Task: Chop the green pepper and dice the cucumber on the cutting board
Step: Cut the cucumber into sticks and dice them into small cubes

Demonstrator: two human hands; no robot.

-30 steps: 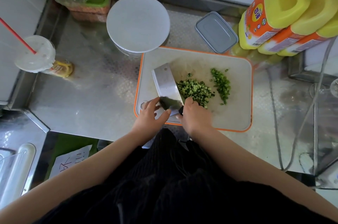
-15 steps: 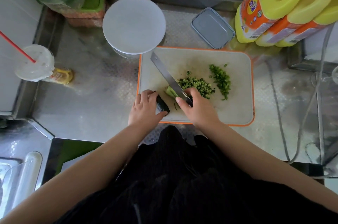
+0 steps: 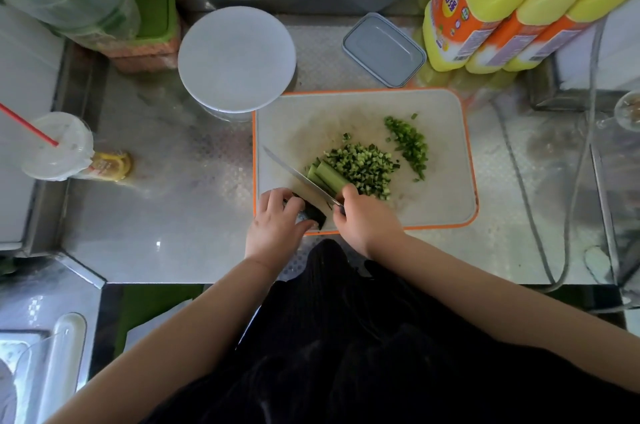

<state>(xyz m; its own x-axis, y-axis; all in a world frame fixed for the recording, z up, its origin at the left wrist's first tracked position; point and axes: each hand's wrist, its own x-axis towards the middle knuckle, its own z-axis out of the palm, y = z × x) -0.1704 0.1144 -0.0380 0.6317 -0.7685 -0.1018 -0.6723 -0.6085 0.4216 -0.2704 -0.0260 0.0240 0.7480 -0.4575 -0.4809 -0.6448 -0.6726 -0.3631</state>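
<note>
A white cutting board with an orange rim point(image 3: 446, 105) lies on the steel counter. A pile of diced cucumber point(image 3: 363, 164) sits at its middle, and a smaller pile of chopped green pepper point(image 3: 410, 146) lies to the right. Pale cucumber strips point(image 3: 329, 176) lie beside the knife blade point(image 3: 294, 174), which stands on edge and points up-left. My right hand point(image 3: 367, 223) grips the knife handle at the board's near edge. My left hand point(image 3: 275, 229) holds a dark-skinned cucumber piece point(image 3: 311, 212) on the board's near left corner.
A round white-lidded container point(image 3: 235, 56) touches the board's far left corner. A grey lidded box point(image 3: 382, 49) and yellow oil bottles point(image 3: 502, 1) stand behind. A cup with a red straw point(image 3: 57, 146) is far left. Cables point(image 3: 519, 181) run on the right.
The knife blade turned from flat-side-up to standing on edge and swung left. Cucumber strips now lie to its right, and my left hand keeps the dark piece on the left.
</note>
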